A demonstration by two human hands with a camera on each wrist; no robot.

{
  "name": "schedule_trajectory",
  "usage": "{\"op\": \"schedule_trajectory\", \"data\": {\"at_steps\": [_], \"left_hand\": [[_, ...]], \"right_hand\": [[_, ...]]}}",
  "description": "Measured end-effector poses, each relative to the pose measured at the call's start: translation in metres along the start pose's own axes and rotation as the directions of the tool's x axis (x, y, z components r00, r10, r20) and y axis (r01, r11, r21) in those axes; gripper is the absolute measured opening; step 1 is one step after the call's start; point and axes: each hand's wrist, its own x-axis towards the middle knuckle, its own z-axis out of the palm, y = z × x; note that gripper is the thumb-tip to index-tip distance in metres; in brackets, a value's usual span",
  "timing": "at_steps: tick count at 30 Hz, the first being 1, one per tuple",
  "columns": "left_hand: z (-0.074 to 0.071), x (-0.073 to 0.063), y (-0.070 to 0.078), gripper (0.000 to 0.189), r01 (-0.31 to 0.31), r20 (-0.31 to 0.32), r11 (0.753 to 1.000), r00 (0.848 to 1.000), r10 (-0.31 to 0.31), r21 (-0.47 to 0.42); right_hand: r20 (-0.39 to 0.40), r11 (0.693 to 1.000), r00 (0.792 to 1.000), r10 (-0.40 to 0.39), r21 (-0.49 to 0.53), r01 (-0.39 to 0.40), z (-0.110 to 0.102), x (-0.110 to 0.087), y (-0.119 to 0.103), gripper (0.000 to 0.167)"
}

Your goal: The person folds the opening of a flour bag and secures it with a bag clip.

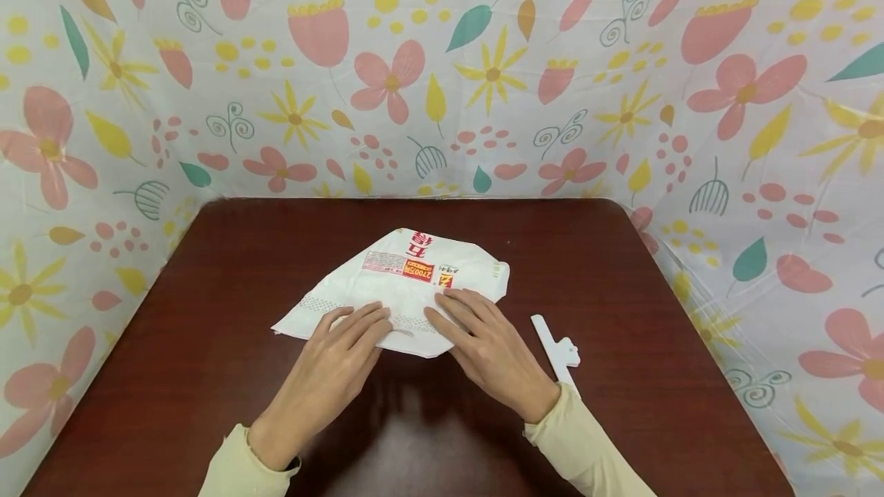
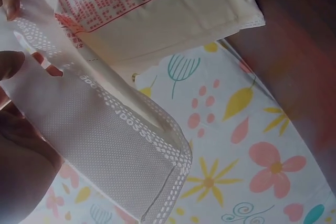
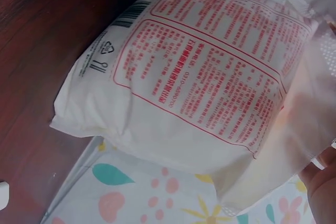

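A white bag (image 1: 400, 286) with red and yellow print lies on the table, and its top edge faces the person. My left hand (image 1: 341, 359) pinches the left part of this edge, fingers on top and thumb beneath. My right hand (image 1: 490, 347) pinches the edge further right. In the left wrist view the flat top flap (image 2: 115, 129), with a dotted border and a handle slot, runs out from the left hand (image 2: 21, 166). The right wrist view shows the bag's full, bulging body (image 3: 194, 87), with red text and a barcode, and the right hand (image 3: 323, 187) at the flap.
A white plastic clip (image 1: 558, 351) with a long bar lies on the table right of the bag, partly behind the right sleeve (image 1: 583, 443). The dark reddish-brown table (image 1: 207, 328) is bordered at the back and sides by a flower-patterned cloth (image 1: 442, 98).
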Motion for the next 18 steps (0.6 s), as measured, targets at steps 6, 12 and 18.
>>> {"op": "schedule_trajectory", "data": {"at_steps": [6,12,18], "left_hand": [[-0.004,0.004,0.0,0.031,-0.01,-0.081,1.0,0.997,0.011,0.016],[-0.009,0.006,-0.003,0.032,0.001,-0.178,1.0,0.984,0.001,0.009],[-0.013,0.006,-0.01,0.029,0.041,-0.22,0.999,0.975,-0.041,-0.005]], "right_hand": [[-0.036,0.999,0.999,0.017,0.036,-0.015,-0.002,0.004,0.0,0.06],[-0.07,0.999,0.997,0.015,0.053,-0.011,-0.003,0.007,0.0,0.057],[-0.13,0.998,0.991,0.003,0.058,0.005,-0.005,0.01,0.002,0.05]]}}
